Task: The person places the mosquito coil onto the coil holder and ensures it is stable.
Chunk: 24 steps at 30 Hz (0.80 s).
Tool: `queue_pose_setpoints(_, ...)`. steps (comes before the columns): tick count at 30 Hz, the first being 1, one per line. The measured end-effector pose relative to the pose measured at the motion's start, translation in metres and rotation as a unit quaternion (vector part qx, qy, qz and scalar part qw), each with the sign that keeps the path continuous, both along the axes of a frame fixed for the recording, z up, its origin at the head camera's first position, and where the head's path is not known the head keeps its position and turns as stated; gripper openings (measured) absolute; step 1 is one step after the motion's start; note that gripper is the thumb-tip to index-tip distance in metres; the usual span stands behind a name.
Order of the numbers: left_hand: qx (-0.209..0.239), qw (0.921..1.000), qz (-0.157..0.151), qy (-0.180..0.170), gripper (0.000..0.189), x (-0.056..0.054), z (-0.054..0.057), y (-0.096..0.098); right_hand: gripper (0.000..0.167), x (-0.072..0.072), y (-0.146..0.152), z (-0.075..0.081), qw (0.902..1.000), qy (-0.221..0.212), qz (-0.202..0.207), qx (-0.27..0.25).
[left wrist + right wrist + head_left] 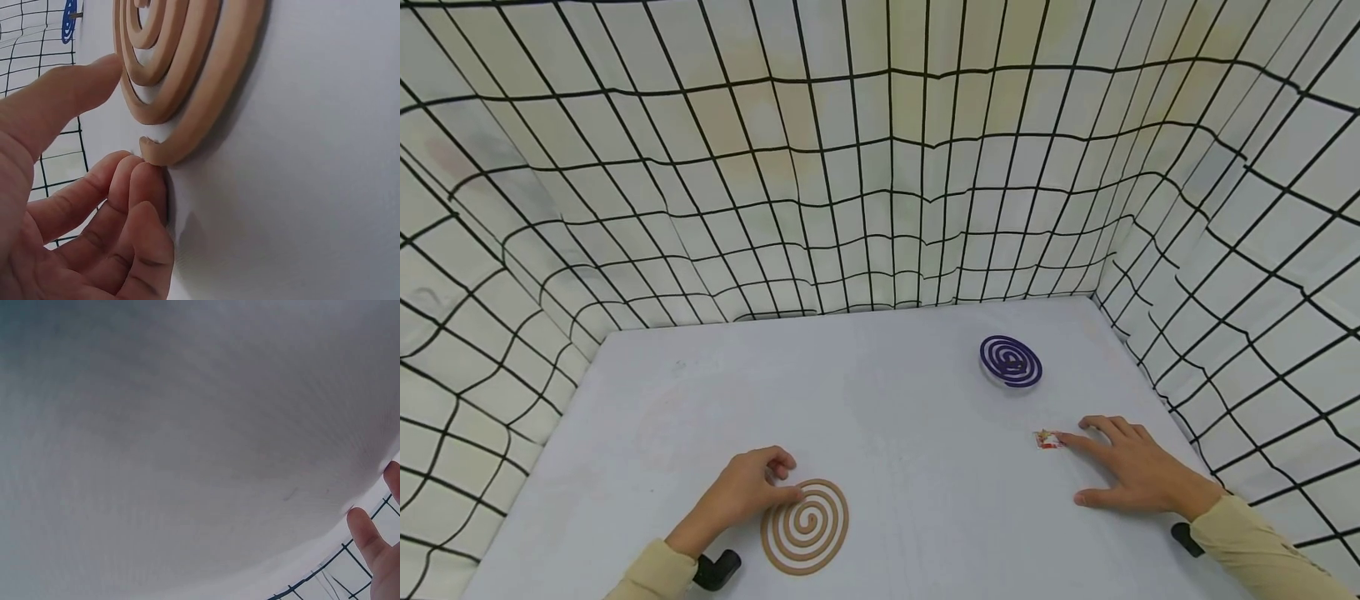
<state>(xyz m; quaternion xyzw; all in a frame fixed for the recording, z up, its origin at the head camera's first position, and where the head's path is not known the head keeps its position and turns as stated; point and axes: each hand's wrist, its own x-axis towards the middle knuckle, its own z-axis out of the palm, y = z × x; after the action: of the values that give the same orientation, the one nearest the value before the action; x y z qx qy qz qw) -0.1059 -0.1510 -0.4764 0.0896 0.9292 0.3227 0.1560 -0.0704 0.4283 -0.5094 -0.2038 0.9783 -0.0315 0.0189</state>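
A tan mosquito coil (805, 570) lies flat on the white table at front left. My left hand (741, 492) is at its upper left edge, with the thumb over the outer ring and the other fingers loosely bent. In the left wrist view, those fingers (140, 181) are beside the coil's outer end, and a gap separates them from the thumb. Towards the right, my right hand (1131, 467) is spread low over the table. Its index fingertip touches a small red and white printed piece (1047, 440). The right wrist view shows only some fingertips (362, 525) at its edge.
A dark purple spiral coil (1026, 348) sits slightly tilted at the back right of the table (895, 417). Black wire mesh (891, 142) with white sheeting behind it encloses the back and both sides.
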Motion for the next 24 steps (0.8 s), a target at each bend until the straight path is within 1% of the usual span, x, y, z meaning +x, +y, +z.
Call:
queue_pose_setpoints(4,-0.008,1.0000,-0.002,0.002,0.040,0.0000,0.0002,0.0008,0.084,0.0002,-0.0005,0.0005,1.0000,0.000,-0.001,0.000)
queue_pose_setpoints(10,-0.004,1.0000,-0.008,0.003,0.040,-0.0001,-0.0005,0.0011,0.084,0.0008,-0.0009,0.0013,1.0000,-0.002,-0.003,0.001)
queue_pose_setpoints(18,0.003,0.9995,-0.029,0.008,0.037,0.0008,-0.0045,-0.0011,0.085,0.0014,-0.0008,0.0001,0.9999,-0.009,-0.008,0.000)
queue_pose_setpoints(24,0.007,0.9990,-0.042,0.011,0.040,0.0019,-0.0029,-0.0013,0.085,0.0013,-0.0007,0.0005,0.9999,-0.010,-0.008,0.001)
